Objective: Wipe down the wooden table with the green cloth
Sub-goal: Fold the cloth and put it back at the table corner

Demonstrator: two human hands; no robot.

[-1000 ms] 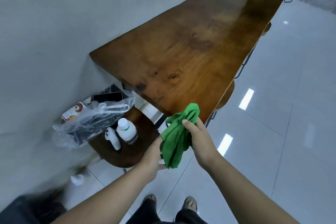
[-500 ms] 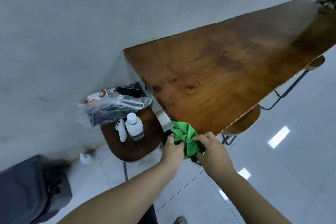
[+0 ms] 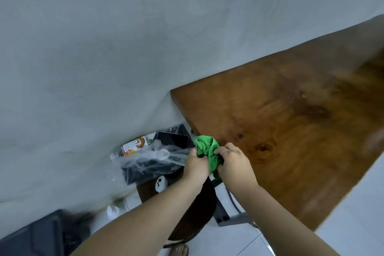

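The green cloth [image 3: 208, 149] is bunched up between both hands at the near left corner of the wooden table [image 3: 291, 131]. My left hand [image 3: 196, 167] grips its left side, just off the table's end edge. My right hand [image 3: 235, 164] grips its right side, over the tabletop's corner. The cloth's lower part is hidden between the hands. The dark, glossy brown tabletop stretches away to the upper right along the grey wall.
Left of the table's end, a dark round stool [image 3: 187, 203] carries a clear plastic bag [image 3: 149, 159] of dark items, a colourful carton [image 3: 134, 146] and a white device [image 3: 160, 182]. A dark bin [image 3: 37, 235] stands at bottom left. The floor is white tile.
The view has swung left and closer to the table's end. Both hands with the cloth have risen from below the table edge to its corner, bunching the cloth tighter.
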